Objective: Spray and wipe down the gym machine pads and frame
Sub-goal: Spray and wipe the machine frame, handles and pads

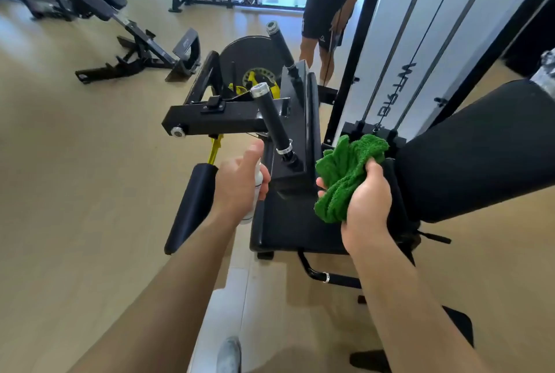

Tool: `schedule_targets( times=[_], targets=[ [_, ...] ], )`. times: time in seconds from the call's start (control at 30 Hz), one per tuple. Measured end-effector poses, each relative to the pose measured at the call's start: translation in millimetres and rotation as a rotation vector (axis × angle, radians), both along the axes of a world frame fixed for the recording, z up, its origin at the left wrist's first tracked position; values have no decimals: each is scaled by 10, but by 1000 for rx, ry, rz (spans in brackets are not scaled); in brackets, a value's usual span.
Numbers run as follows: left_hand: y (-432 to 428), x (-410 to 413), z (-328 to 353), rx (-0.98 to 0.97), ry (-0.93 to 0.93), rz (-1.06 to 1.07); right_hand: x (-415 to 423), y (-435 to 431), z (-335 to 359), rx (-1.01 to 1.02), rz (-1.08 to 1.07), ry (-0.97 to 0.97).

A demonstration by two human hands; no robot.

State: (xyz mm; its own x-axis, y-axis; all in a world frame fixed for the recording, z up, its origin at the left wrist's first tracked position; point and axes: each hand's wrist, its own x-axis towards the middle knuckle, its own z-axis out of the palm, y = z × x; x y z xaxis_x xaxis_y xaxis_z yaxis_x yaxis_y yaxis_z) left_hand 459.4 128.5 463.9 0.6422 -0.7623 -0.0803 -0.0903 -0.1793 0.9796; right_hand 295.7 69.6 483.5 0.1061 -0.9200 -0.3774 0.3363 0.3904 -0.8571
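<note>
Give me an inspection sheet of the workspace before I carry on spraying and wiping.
Surface: black seat pad, no loose items seen on it; wetness cannot be told.
Job's things: white spray bottle and bunched green cloth, both in hand; black frame arm and roller pad alongside.
Clutter: nothing seen.
Grippers: left hand grips the spray bottle, fingers curled round it; right hand holds the green cloth over the seat pad.
Cables: thin black cable runs up the white cover.
Surroundings: a person stands beyond the machine; an adjustable bench sits on the floor to the left.
</note>
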Motion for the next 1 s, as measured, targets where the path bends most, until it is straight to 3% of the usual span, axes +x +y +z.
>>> schedule_targets(
  times=[0.3, 0.53, 0.83, 1.0],
  targets=[
    [-315, 674, -108, 16, 25, -198, 838, -267, 171, -97, -186, 93],
    [-473, 868, -138, -21, 33, -323, 990, -396, 141, -182, -400, 118],
    [-624, 809, -214, -14, 7, -360, 1032, -475, 105, -293, -339, 189],
    [-615, 805, -252, -49, 62, -254, 1115, -524, 84, -393, -253, 170]
  ],
)
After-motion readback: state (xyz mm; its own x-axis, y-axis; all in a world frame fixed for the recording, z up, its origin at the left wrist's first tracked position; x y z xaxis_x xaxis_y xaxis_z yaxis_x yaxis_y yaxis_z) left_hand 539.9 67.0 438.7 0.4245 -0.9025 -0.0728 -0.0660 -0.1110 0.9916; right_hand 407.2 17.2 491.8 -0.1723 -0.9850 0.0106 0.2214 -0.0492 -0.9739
